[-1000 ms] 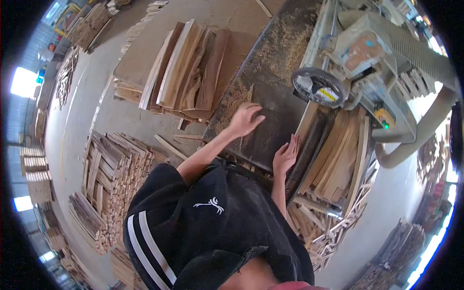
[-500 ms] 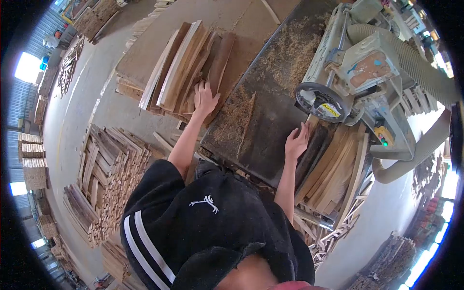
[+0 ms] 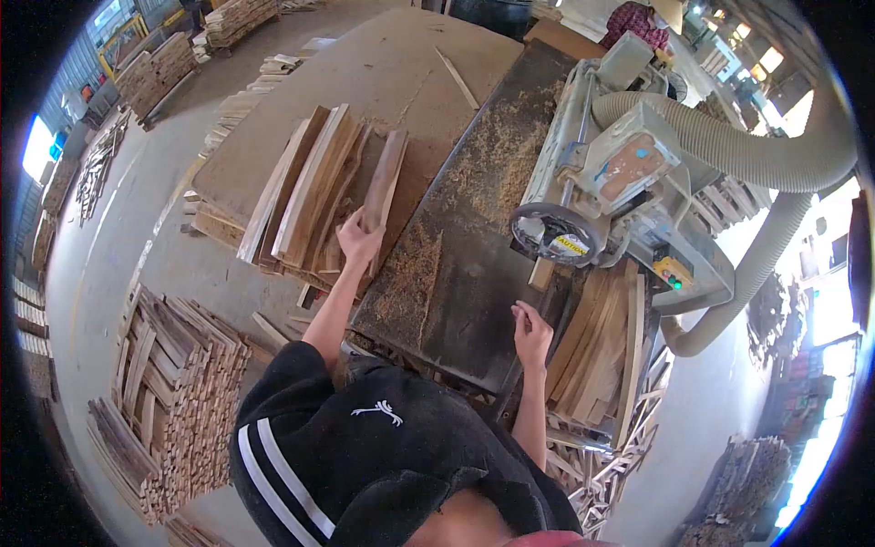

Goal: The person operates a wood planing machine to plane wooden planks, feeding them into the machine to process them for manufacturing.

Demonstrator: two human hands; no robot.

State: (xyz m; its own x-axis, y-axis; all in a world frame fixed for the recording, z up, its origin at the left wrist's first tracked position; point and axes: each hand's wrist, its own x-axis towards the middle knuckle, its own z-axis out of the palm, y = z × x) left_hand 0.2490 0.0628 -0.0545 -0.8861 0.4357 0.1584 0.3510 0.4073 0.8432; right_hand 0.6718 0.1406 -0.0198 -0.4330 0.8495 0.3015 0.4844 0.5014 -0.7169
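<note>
The broad, flat brown platform (image 3: 351, 82) carries a stack of curved, pale and brown planks (image 3: 305, 196) by its near edge; beside its right edge stands the black, sawdust-strewn machine table (image 3: 469, 314), with a grey metal machine (image 3: 611, 178) over its right-hand side.

The long, dark-brown wooden plank (image 3: 387, 173) lies at the platform's near right corner, its far end pointing away from the person; whether it is lifted is unclear. It is judged stiff, of moderate weight, not fragile, with rough, dusty faces unlikely to slip; the near end gives a sound one-handed hold, though a hold nearer mid-length would balance it better. A short, pale wooden strip end (image 3: 541, 274) projects from beneath the machine.

The left hand (image 3: 361, 239) is closed on the plank's near end; the right hand (image 3: 532, 337), fingers half curled and apparently bare, hangs over the machine table's near edge, apart from the strip.

Against the earlier frame: a gap now shows between plank and stack; the left hand has tightened from a loose, spread touch; the right hand has drawn back from the strip, less of which shows.
</note>
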